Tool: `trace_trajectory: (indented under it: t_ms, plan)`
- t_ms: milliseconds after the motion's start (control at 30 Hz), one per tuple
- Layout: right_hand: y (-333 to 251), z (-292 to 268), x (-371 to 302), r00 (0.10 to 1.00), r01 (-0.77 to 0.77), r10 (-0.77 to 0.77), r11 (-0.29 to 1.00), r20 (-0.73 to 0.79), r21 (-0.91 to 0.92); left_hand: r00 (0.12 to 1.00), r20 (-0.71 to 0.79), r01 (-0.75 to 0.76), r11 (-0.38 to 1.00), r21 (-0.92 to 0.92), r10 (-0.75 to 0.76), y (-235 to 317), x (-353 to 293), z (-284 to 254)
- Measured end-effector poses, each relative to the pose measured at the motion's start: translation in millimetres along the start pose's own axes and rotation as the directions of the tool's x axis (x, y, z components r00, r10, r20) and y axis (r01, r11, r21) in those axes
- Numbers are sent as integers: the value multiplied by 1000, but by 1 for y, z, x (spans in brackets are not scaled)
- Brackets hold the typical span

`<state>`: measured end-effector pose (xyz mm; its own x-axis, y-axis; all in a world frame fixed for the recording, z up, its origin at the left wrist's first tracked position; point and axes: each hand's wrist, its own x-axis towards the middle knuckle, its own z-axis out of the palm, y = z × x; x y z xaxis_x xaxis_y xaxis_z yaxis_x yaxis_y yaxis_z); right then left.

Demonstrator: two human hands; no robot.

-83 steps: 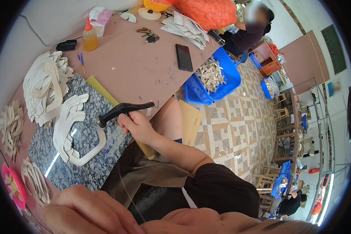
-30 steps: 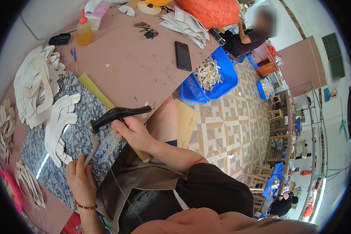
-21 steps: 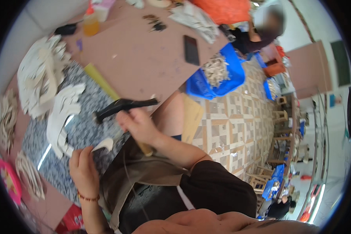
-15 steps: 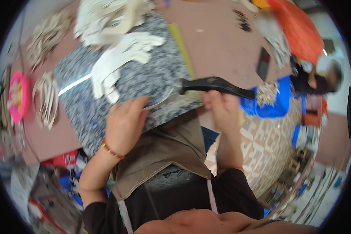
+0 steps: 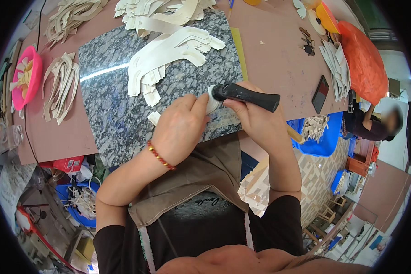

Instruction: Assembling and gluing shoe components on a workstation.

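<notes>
My right hand (image 5: 255, 116) is closed round the wooden handle of a hammer (image 5: 251, 96) with a long black head. The round end of that head meets a white strip (image 5: 212, 105) on the grey speckled stone slab (image 5: 109, 109). My left hand (image 5: 180, 123), in a red beaded bracelet, has its fingers together on the same strip, right beside the hammer head. They hide part of it. A stack of cut white strips (image 5: 162, 52) lies just beyond on the slab. One short white piece end (image 5: 154, 118) shows next to my left hand.
More white strips (image 5: 169, 13) are piled at the slab's far edge. Beige strip bundles (image 5: 61, 86) and a pink bowl (image 5: 27, 77) lie left. At right are keys (image 5: 308, 45), a phone (image 5: 320, 94), a red bag (image 5: 363, 61) and a blue bin (image 5: 322, 146). A person (image 5: 374, 123) sits beyond.
The hammer head has swung round and come down to the strip. My left hand has come closer to it. The whole view has shifted and is sharper.
</notes>
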<state>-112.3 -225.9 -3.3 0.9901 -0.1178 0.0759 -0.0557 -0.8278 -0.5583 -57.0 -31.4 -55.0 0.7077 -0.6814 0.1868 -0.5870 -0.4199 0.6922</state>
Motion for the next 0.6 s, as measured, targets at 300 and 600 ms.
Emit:
trace_trajectory:
  t_ms: [300, 600]
  plan:
    - [2, 3, -7, 995, 97, -97, 995, -2, 25, 996, 83, 30, 998, -49, -26, -13, -14, -9]
    - [4, 8, -5, 993, 91, -94, 995, 65, 40, 992, 53, -110, 994, -13, 110, -20, -25, -4]
